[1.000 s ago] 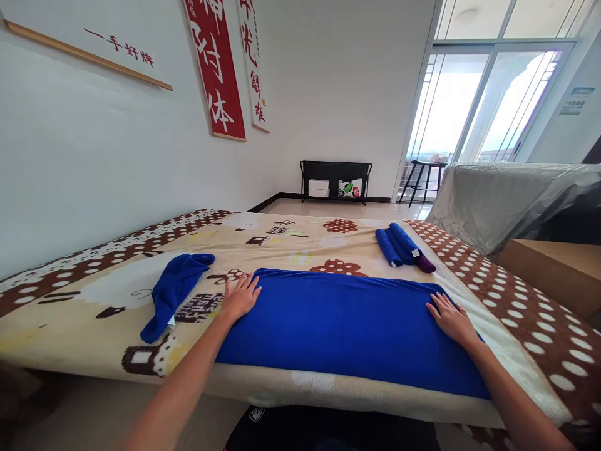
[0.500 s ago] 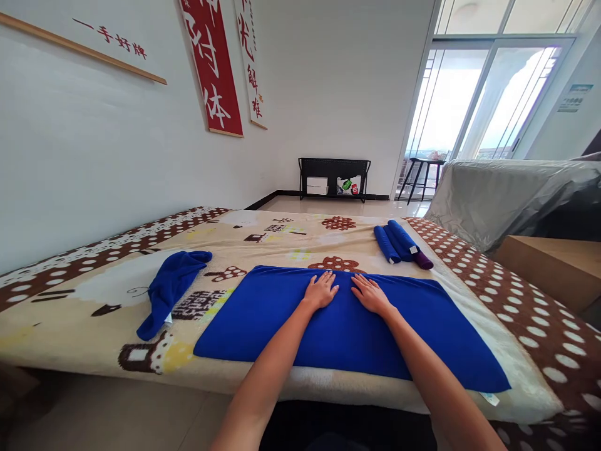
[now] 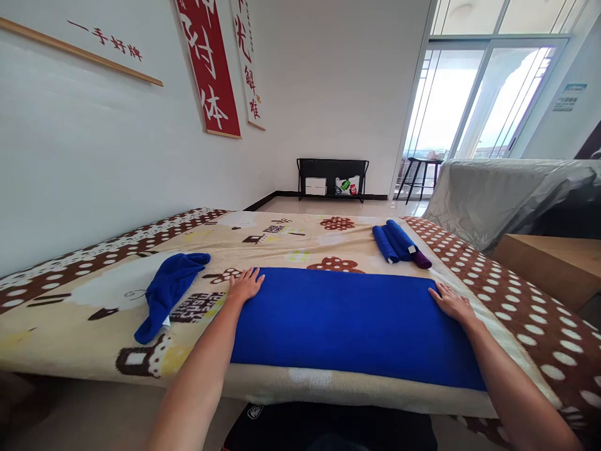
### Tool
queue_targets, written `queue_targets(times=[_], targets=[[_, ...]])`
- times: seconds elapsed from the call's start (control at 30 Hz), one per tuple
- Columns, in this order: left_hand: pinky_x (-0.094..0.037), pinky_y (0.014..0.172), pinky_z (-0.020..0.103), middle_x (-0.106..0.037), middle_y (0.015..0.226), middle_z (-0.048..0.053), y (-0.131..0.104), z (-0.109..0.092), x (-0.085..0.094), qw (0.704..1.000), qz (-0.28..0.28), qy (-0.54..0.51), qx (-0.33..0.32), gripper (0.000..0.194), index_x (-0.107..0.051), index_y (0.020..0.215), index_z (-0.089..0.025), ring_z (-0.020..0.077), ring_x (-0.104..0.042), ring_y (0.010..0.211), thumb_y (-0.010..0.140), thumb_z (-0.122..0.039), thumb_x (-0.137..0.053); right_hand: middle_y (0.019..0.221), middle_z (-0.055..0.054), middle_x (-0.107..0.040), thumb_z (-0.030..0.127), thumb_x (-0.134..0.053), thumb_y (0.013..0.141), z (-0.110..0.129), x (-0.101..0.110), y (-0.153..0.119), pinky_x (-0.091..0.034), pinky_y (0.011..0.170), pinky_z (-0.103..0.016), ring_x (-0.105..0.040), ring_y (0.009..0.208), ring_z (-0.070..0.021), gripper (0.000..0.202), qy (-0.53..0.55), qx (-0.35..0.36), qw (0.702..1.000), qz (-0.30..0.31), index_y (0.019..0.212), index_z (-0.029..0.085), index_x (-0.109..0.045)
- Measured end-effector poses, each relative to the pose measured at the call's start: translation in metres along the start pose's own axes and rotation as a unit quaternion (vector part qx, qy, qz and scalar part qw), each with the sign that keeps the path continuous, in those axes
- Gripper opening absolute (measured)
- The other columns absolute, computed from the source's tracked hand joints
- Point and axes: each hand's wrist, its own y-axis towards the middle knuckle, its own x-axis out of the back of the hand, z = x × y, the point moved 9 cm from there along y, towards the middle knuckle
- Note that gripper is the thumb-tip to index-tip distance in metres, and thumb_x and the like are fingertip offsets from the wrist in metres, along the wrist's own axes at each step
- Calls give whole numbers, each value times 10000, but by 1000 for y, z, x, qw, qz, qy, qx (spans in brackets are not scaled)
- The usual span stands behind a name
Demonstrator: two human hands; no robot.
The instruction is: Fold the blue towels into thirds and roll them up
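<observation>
A blue towel (image 3: 347, 319) lies spread flat on the patterned blanket (image 3: 282, 250) in front of me. At its far left corner rests my left hand (image 3: 246, 285), palm down with the fingers apart. My right hand (image 3: 453, 302) is at the far right corner, also palm down with fingers spread. Neither hand grips anything. To the left a second blue towel (image 3: 169, 291) lies crumpled. Beyond the right part of the flat towel are rolled blue towels (image 3: 397, 240) and a purple roll (image 3: 422, 259), side by side.
A cardboard box (image 3: 547, 266) and a plastic-covered piece of furniture (image 3: 488, 194) stand right of the bed. A black rack (image 3: 332, 169) is by the far wall, and a dark stool (image 3: 417, 175) stands near the glass door.
My hands have moved apart, from the middle of the flat towel's far edge out to its two far corners. The towel's far edge now looks straighter and smoother.
</observation>
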Motion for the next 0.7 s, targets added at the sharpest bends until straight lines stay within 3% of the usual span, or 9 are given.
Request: queue_targets(times=[0.07,0.13,0.2,0.33,0.43,0.53,0.7], targets=[[-63,1142,649,-259,1589,130,1,-15,4,1000,-10,1,-12,615,-332,1505,-188,315,-152,1486,974,-473,-209,1577,-150,-253,473,-158,963,12,5,0,-125,1153,-590,-188,1472,-292,662,-5,-7,1000,-20,1512,138,-311],[-41,1156,626,-255,1592,122,1,-50,4,999,-15,-7,-47,608,-315,1512,-185,296,-123,1494,980,-456,-197,1585,-175,-209,430,-123,969,43,8,-2,-81,1149,-601,-142,1482,-300,655,-5,13,999,-41,1511,111,-302],[-63,1176,576,-248,1600,79,-3,-101,-1,994,-9,-23,-103,591,-290,1521,-221,260,-117,1498,985,-446,-187,1589,-163,-203,415,-132,972,92,8,-6,-85,1167,-541,-138,1485,-272,644,2,66,997,-50,1510,106,-301],[-112,1203,455,-214,1612,31,-27,-223,-22,972,17,-59,-225,584,-233,1539,-224,194,-129,1497,984,-403,-198,1578,-89,-274,416,-210,978,213,-6,-29,-123,1180,-446,-195,1474,-207,590,23,199,979,-35,1504,174,-323],[-138,1204,419,-200,1615,40,-50,-290,-38,956,30,-76,-280,594,-233,1539,-193,184,-147,1494,969,-358,-246,1584,-36,-267,385,-283,971,280,-18,-52,-153,1178,-386,-197,1472,-165,563,40,274,961,-16,1509,224,-315],[-128,1202,467,-219,1611,55,-64,-312,-46,952,27,-85,-291,583,-246,1536,-202,202,-159,1492,966,-325,-240,1578,-25,-282,334,-278,973,303,-24,-64,-172,1172,-368,-208,1467,-145,542,54,298,953,-1,1503,235,-328],[-84,1193,525,-216,1615,31,-63,-297,-48,957,12,-89,-275,572,-267,1526,-286,232,-150,1493,978,-449,-239,1596,-40,-235,438,-256,993,289,-23,-63,-121,1184,-421,-175,1479,-178,550,68,279,958,2,1510,256,-308]])
